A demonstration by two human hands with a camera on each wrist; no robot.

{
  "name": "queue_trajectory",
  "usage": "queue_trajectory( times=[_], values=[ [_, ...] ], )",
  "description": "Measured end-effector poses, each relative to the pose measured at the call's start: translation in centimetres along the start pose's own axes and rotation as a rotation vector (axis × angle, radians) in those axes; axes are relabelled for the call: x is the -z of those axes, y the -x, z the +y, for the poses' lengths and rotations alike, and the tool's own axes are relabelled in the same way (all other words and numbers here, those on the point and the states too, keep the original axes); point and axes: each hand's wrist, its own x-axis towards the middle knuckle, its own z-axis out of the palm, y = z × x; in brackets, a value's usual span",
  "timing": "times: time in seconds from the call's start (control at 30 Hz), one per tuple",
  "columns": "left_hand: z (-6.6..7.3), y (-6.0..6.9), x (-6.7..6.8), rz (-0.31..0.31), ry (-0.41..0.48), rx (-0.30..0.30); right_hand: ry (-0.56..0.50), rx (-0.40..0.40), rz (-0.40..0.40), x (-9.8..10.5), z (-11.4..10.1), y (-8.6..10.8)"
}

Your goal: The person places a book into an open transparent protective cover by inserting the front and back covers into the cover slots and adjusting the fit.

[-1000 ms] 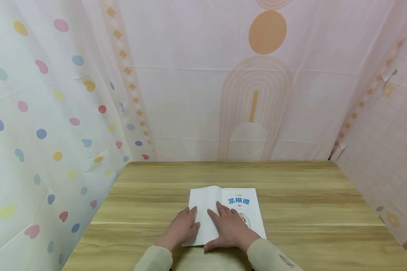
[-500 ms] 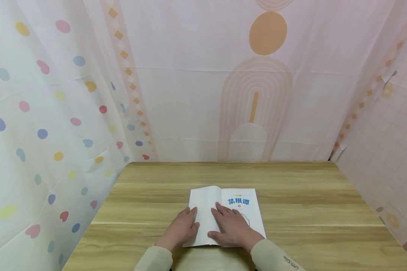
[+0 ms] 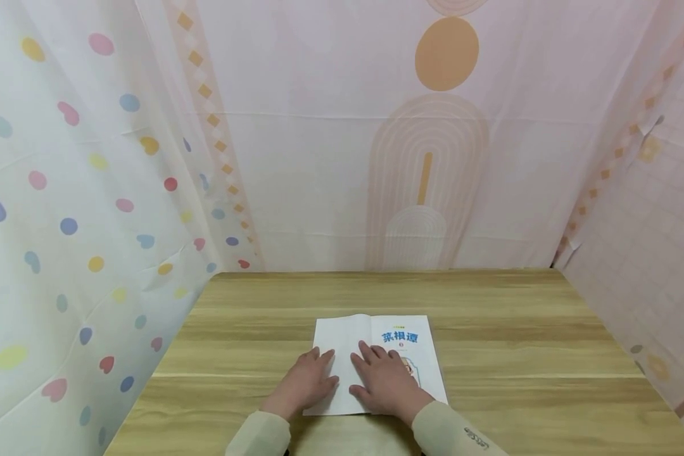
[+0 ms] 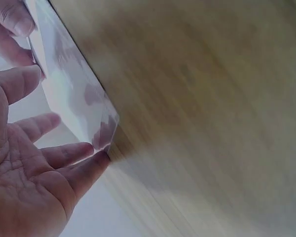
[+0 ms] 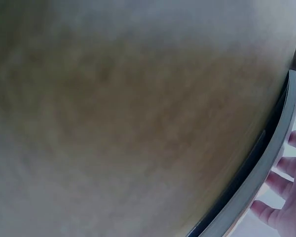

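Note:
An open book (image 3: 342, 332) with white pages lies on the table, its right page bearing a blue printed title and a small picture. On the outer left part of the left page rests my left hand (image 3: 304, 383), fingers fairly straight. My right hand (image 3: 390, 383) lies spread over the right page, with its thumb and a fingertip reaching across the fold onto the left page. In the left wrist view, extended fingers of the left hand (image 4: 34, 168) touch the glossy book (image 4: 71, 89) near a corner. The right wrist view shows the book's edge (image 5: 271, 158) beside the right fingers (image 5: 281, 185).
The book lies near the front of a wood-grain table (image 3: 507, 342). A pale patterned curtain (image 3: 308, 177) hangs behind the table's back edge. Another with coloured dots (image 3: 114, 304) hangs along the left side, and a checked one (image 3: 655, 253) on the right.
My right thumb has moved up from the book's bottom edge onto the left page. The right hand has shifted slightly, while the left hand stays nearly still.

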Motion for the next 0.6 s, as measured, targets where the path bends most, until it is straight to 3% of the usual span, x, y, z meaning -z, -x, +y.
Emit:
queue_trajectory(
  times=[0.33, 0.6],
  values=[
    [0.5, -0.15, -0.49, -0.01, -0.072, 0.021, -0.001, 0.015, 0.082, -0.43, 0.69, 0.03],
    [0.84, -0.46, -0.33, -0.006, -0.095, 0.04, 0.016, 0.001, 0.051, 0.06, 0.55, -0.12]
  ],
)
